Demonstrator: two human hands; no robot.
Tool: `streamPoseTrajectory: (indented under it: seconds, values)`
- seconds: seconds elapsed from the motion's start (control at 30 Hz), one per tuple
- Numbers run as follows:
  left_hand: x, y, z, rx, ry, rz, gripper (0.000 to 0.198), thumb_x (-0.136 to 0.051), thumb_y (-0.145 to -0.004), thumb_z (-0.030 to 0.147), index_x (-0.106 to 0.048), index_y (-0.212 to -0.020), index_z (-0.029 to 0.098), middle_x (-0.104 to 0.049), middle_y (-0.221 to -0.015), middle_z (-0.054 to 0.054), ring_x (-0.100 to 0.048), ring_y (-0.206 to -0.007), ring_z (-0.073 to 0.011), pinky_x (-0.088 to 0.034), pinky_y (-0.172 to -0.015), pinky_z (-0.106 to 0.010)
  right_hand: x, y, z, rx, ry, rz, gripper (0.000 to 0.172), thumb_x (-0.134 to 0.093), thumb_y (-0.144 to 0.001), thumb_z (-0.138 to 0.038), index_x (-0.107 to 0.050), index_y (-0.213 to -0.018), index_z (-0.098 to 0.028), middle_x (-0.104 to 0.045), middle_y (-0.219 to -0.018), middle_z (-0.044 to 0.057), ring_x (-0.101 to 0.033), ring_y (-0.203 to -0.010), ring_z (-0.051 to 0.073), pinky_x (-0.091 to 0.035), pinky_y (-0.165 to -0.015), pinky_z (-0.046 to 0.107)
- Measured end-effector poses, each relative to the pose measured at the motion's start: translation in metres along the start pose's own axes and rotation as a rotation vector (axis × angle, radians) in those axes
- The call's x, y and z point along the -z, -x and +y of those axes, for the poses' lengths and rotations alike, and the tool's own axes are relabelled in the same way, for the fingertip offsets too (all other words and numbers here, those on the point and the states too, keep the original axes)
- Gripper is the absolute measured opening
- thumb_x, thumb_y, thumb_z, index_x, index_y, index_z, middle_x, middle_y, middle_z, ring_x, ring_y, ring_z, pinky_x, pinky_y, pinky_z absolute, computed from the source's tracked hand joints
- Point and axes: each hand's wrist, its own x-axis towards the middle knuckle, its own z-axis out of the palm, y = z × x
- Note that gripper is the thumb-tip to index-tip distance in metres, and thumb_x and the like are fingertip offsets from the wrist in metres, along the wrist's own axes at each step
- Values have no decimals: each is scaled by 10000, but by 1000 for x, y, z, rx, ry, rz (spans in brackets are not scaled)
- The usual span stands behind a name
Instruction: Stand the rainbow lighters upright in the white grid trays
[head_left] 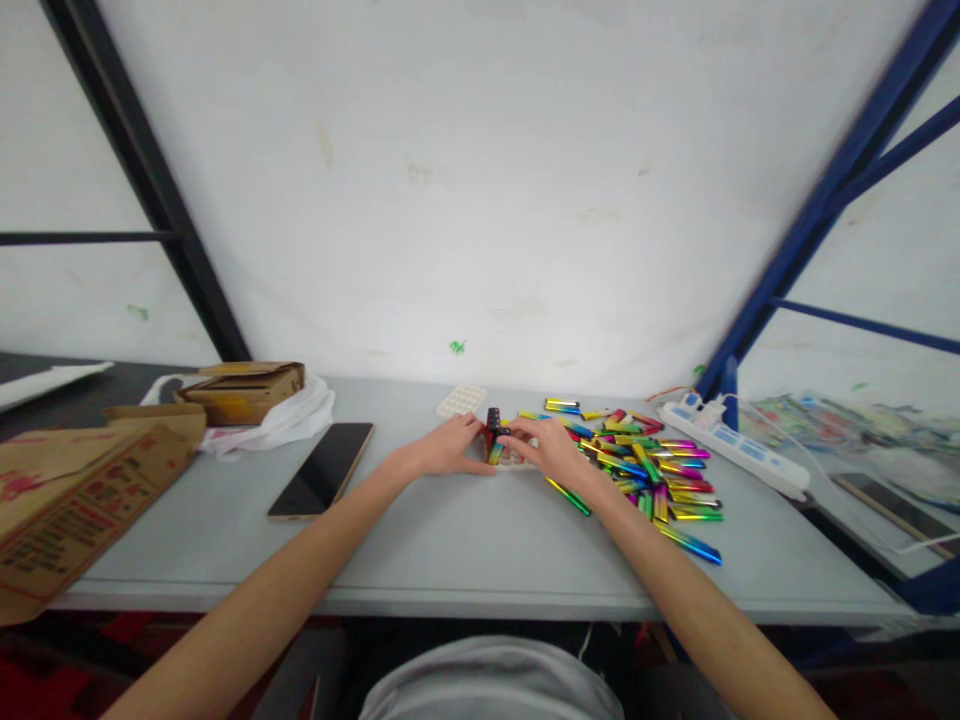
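Note:
Near the middle of the table a pale tray with round pockets (514,462) lies mostly under my hands. Slim shiny lighters with dark tops (493,425) stand upright along its left side. My left hand (450,447) curves around that side, thumb and fingers against the tray and the upright lighters. Over the tray, my right hand (546,445) has its fingers pinched at a lighter's dark top, partly hidden by the fingers. To the right of it spreads a loose pile of metallic rainbow-coloured lighters (637,465).
A second pocketed tray (461,401) lies behind my left hand. On the left are a black phone (322,470), a white plastic bag (311,410), a small cardboard box (244,395) and a larger carton (97,490). A white power strip (739,450) borders the pile at right.

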Motion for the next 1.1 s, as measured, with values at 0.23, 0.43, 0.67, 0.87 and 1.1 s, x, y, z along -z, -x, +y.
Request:
streamPoseTrajectory:
  seconds: [0.23, 0.43, 0.67, 0.87, 1.1]
  values:
    - [1, 1, 1, -16, -10, 17, 591, -800, -804, 670, -688, -1120, 184, -720, -1190, -149, -662, -1112, -333, -523, -991, -403, 16, 0, -3, 70, 122, -79, 402, -601, -1049, -524, -756, -825, -229, -730, -755, 48, -578, -657, 188, -375, -667, 276]
    - [0, 0, -1, -21, -6, 16, 583, -799, -807, 676, -687, -1099, 184, -721, -1177, -148, -663, -1093, -330, -523, -964, -402, -3, -3, -3, -36, 250, -39, 446, -731, -941, -637, -752, -763, -229, -700, -689, 52, -567, -624, 184, -350, -640, 286]
    - [2, 1, 1, 4, -3, 10, 593, -808, -805, 662, -690, -1110, 166, -712, -1179, -153, -665, -1106, -341, -518, -967, -397, 30, 4, -5, -43, 156, -138, 411, -731, -946, -584, -762, -743, -227, -702, -638, 15, -560, -560, 165, -351, -588, 272]
    - [2, 1, 3, 19, -11, -8, 635, -798, -802, 685, -689, -1131, 153, -704, -1201, -170, -667, -1125, -350, -519, -981, -402, 76, 22, -12, -297, 208, -466, 206, -872, -780, -391, -769, -693, -235, -727, -661, 8, -608, -583, 183, -368, -560, 274]
    - [3, 0, 6, 29, -26, -9, 637, -807, -796, 674, -693, -1136, 148, -707, -1200, -177, -668, -1124, -364, -516, -980, -407, 54, 54, -25, -370, 597, -403, 174, -873, -769, -221, -717, -694, -217, -719, -759, 70, -662, -727, 249, -412, -635, 313]
